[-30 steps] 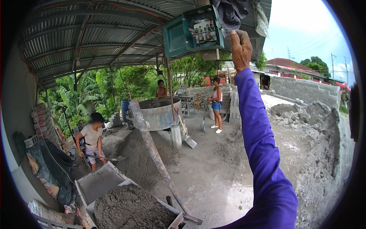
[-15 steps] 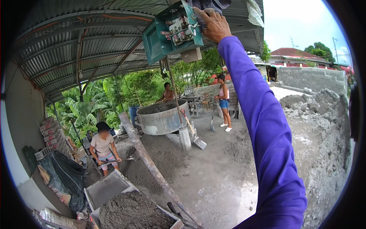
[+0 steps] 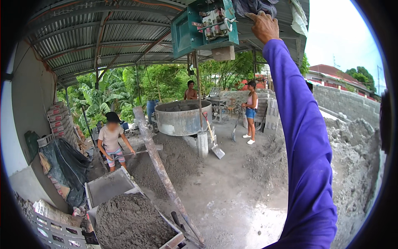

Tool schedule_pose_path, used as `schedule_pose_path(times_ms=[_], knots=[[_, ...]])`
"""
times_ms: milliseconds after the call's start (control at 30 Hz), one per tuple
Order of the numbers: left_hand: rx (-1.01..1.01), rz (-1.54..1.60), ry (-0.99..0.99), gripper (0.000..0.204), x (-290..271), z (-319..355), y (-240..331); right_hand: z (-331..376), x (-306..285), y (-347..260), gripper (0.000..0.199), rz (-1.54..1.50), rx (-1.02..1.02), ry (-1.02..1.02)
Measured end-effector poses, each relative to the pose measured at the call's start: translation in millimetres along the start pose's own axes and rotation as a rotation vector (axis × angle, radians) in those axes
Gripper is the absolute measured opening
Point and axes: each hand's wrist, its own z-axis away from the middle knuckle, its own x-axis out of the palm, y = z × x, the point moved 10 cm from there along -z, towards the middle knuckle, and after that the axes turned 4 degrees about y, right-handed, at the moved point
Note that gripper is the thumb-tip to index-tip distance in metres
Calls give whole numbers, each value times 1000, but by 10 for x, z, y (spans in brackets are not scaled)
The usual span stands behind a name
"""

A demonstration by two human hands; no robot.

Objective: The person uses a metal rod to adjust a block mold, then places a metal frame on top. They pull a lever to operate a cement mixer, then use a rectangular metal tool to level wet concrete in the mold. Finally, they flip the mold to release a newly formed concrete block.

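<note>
Hand (image 3: 266, 28) raised high, index finger (image 3: 252, 16) pointing left

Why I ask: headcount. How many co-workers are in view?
3: a shoveller at left, a person behind the round vat, and a standing worker right of it; others may be hidden.
</note>
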Motion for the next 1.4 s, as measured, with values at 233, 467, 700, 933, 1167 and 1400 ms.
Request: schedule_pose_path(times_ms=[233,467,700,933,1167,1400], knots=[[55,48,-6,33,124,-13,-144,506,-524,22,28,-699,98,208],[108,10,-33,29,-33,-8,65,1209,-1263,-666,32,-940,65,205],[330,-111,-2,30,-130,-44,360,842,-1486,-797,35,-786,-37,278],[318,-109,16,27,-168,-78,335,600,-1546,-908,18,-724,-3,282],[240,-59,-64,26,-115,-134,257,451,-1532,-929,17,-699,42,217],[278,-27,-119,28,-60,-204,283,688,-1525,-998,27,-540,103,218]])
